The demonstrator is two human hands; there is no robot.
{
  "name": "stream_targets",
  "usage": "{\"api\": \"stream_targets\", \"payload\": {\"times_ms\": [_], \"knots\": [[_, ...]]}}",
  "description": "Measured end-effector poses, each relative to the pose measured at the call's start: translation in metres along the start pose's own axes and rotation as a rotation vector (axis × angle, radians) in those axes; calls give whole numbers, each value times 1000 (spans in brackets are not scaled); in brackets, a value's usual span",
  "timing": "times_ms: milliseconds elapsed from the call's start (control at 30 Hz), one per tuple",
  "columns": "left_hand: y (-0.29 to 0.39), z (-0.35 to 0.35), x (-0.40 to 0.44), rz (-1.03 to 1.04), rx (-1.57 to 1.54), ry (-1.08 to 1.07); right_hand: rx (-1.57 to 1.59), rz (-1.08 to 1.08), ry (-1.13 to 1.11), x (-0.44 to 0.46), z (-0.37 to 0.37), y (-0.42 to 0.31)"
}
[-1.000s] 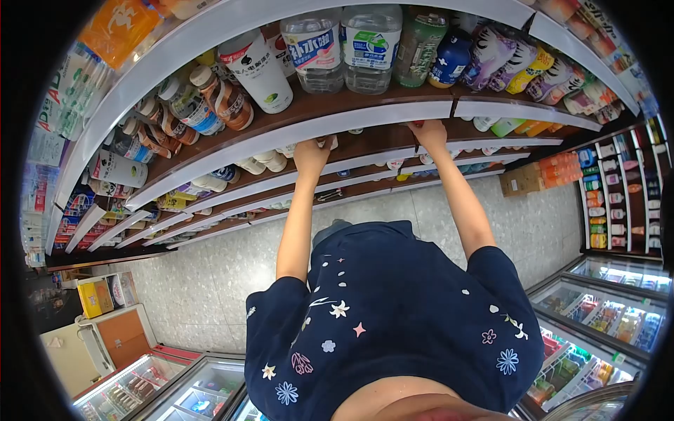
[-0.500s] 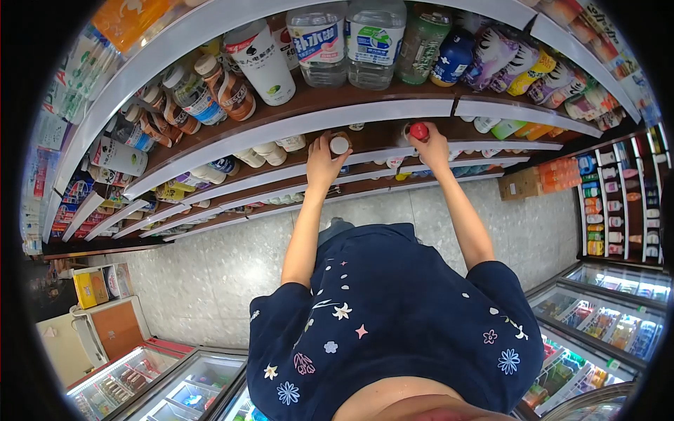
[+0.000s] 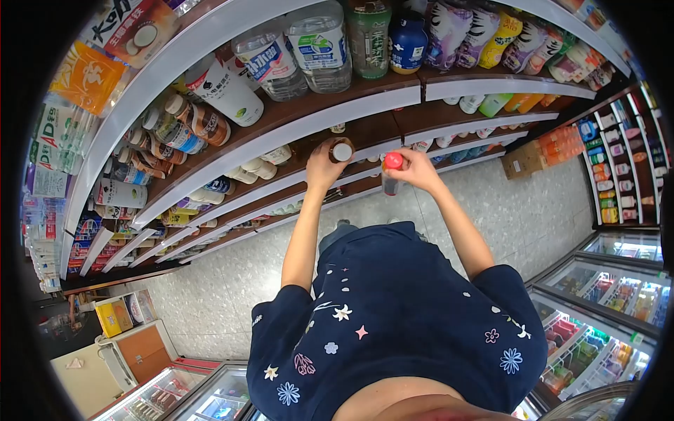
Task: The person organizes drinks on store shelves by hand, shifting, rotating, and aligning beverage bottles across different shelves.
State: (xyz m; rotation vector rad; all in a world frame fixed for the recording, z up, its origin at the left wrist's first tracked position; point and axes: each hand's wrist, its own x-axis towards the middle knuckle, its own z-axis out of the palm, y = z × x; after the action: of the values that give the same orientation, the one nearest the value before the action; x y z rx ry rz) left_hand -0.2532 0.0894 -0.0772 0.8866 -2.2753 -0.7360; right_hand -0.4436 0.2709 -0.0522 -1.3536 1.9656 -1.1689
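White-capped bottle (image 3: 342,151), red-capped bottle (image 3: 390,184): one per hand
The left hand (image 3: 324,165) grasps the first at twelve o'clock (near a white shelf rim (image 3: 351,117)); the right hand (image 3: 414,170) grips the second, near its cap, at two o'clock.

Bright, even light; glare specks on floor (image 3: 217,277); freezers (image 3: 611,291) lit inside; shelf edges (image 3: 505,87) fisheye-bowed, frame corners black.

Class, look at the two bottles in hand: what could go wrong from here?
The right hand holds the red-capped bottle close to its cap, with floor showing beyond; a slip might drop it.

The left hand holds the white-capped bottle; a careless leftward sweep could knock the pale bottles nearby.
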Motion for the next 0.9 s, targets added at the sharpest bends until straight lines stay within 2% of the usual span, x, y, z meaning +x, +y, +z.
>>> {"api": "stream_targets", "payload": {"times_ms": [167, 333, 433, 567, 600, 700, 800, 900], "knots": [[28, 26, 31, -58, -52, -122, -31, -2, -34, -17, 10, 6], [30, 65, 55, -5, -127, -112, -5, 23, 5, -20, 4, 6], [41, 66, 68, 37, 90, -103, -50, 54, -3, -19, -3, 0], [13, 72, 82, 202, 107, 60, -134, 85, -14, -15, -1, -4], [11, 66, 83, 212, 128, 23, -120, 72, -12, -12, -1, -7], [32, 33, 65, -12, 76, -92, -81, 29, -9, -8, 7, -20], [28, 26, 41, 168, 53, 391, -56, -36, -4, 2, 22, -27], [-2, 14, 15, -43, -292, 158, -54, -84, -34, 19, 39, -35]]}}
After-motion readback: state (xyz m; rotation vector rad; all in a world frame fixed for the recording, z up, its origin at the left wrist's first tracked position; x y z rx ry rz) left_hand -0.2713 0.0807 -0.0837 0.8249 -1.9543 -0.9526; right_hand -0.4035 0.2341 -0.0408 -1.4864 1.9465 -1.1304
